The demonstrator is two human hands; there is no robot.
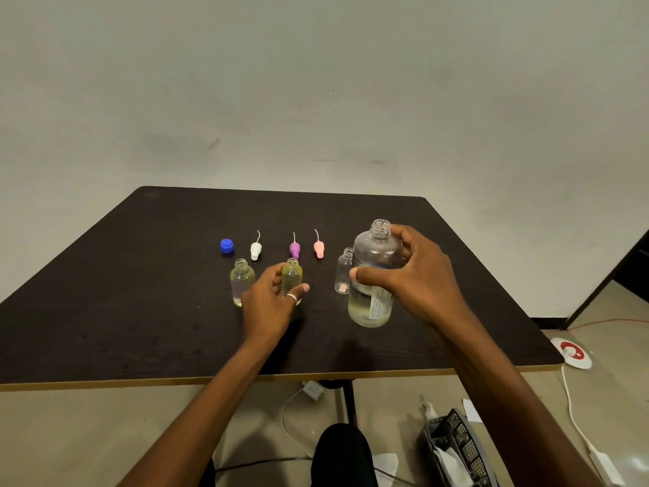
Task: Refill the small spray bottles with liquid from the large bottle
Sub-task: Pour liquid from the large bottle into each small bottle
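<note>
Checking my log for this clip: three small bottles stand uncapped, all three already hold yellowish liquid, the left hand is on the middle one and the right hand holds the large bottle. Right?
Not quite. In the head view only two small bottles hold yellowish liquid: the left bottle and the middle bottle under the left hand. The third small bottle, beside the large bottle held by the right hand, looks empty. The rest stands.

Count on table (140,311): 3 small spray bottles, all uncapped: left (241,282), middle (292,275), right (344,271). 1 large bottle (375,272). 3 spray tops: white (256,249), purple (294,249), pink (319,248). 1 blue cap (227,246).
</note>
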